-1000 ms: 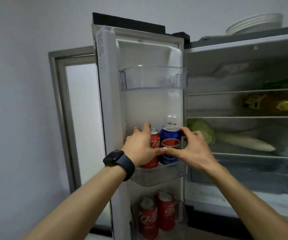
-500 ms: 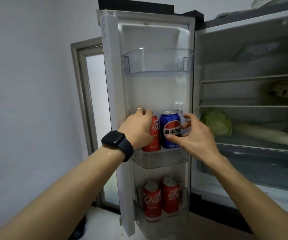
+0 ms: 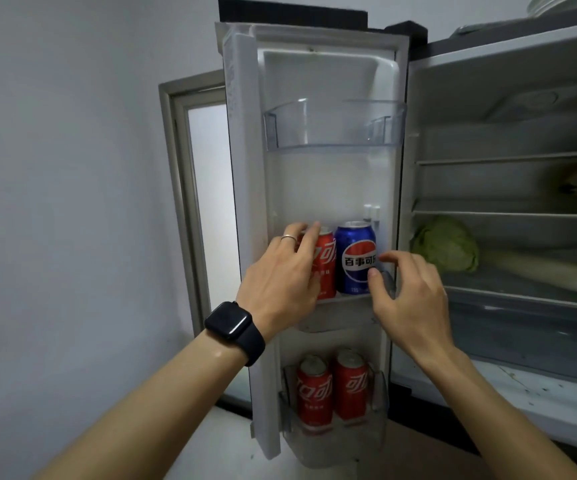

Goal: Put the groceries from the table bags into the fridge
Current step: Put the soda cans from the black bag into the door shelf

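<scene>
I log blue Pepsi can [image 3: 356, 258] and red cola can [image 3: 327, 265] on middle door shelf [image 3: 346, 301], left hand [image 3: 280, 277] curled round the red, right hand [image 3: 413, 299] loose-fingered beside the blue; two cola cans [image 3: 315, 393] below; bags unseen, remainder unknown.

Shiny smooth metal: blue can [image 3: 355, 261], red can [image 3: 326, 268], ring [image 3: 289, 238]. Clear glossy plastic: door bins [image 3: 332, 133]. Smooth white plastic: inside of fridge door [image 3: 321, 188]. The watch [image 3: 230, 322] has a glossy black face w/ matt strap. The wall [image 3: 72, 168] is matt.
</scene>
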`<state>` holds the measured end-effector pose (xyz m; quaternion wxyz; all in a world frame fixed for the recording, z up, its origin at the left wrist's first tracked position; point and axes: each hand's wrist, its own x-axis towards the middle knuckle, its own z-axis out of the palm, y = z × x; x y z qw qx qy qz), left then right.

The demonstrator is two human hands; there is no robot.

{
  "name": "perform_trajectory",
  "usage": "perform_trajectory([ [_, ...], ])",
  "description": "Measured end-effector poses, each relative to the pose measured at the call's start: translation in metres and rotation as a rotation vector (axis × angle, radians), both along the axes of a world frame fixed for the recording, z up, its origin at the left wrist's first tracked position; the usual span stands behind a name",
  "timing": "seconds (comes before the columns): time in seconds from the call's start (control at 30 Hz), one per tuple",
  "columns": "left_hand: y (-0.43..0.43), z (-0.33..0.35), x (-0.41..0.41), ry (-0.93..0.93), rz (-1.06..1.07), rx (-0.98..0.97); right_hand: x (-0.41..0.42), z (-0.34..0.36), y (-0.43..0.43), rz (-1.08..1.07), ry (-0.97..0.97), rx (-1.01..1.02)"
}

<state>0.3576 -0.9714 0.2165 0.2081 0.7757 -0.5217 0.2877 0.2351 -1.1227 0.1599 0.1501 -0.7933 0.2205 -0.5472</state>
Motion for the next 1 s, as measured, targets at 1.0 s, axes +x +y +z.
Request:
perform_trajectory([
  [1.0,0.648,-0.245,0.055,0.360,0.765,0.152,0.144,-0.184,0.576,0.764,0.444,-0.138],
])
